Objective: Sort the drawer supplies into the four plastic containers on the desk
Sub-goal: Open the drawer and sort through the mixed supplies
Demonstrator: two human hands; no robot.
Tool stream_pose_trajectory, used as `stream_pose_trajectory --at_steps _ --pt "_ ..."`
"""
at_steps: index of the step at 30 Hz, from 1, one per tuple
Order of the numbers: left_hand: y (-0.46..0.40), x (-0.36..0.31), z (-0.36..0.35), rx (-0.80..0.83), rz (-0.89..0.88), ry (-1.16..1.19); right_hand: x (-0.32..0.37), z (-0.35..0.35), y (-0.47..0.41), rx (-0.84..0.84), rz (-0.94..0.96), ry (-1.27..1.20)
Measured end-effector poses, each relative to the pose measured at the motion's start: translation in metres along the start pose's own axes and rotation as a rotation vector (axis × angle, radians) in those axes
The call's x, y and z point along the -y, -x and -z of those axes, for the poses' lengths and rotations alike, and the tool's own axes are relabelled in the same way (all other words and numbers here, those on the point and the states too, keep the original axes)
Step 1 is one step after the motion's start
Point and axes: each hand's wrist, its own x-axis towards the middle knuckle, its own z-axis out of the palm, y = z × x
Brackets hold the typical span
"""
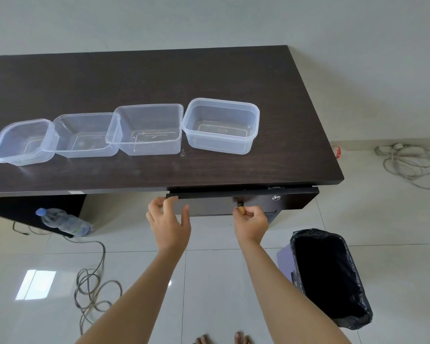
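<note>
The drawer (241,202) at 6 o'clock is barely ajar, its contents hidden. The right hand (250,220) pinches its knob (240,209); the left hand (168,218) is spread loose at its left corner. Four containers (147,130) sit on the counter (271,70) at 10 o'clock, embossed lettering unreadable.

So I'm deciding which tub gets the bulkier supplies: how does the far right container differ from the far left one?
The far right container looks deeper, with taller walls; the far left container looks shallower. The far right container stands apart from its neighbour; the far left container's rim meets the second container. Both are clear, lidless and empty.
</note>
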Motion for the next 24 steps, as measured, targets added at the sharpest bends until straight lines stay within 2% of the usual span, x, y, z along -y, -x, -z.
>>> stream_pose_trajectory --at_steps 4,8,24 --pt "0.008 0.009 0.000 0.155 0.044 0.115 0.001 0.000 0.000 -0.003 -0.003 -0.013" --pt "0.002 -0.002 0.003 0.121 0.159 0.212 0.001 -0.002 0.000 -0.030 0.012 0.001" --pt "0.025 -0.005 0.025 0.064 0.353 0.301 -0.008 0.022 0.037 -0.071 -0.057 0.090"
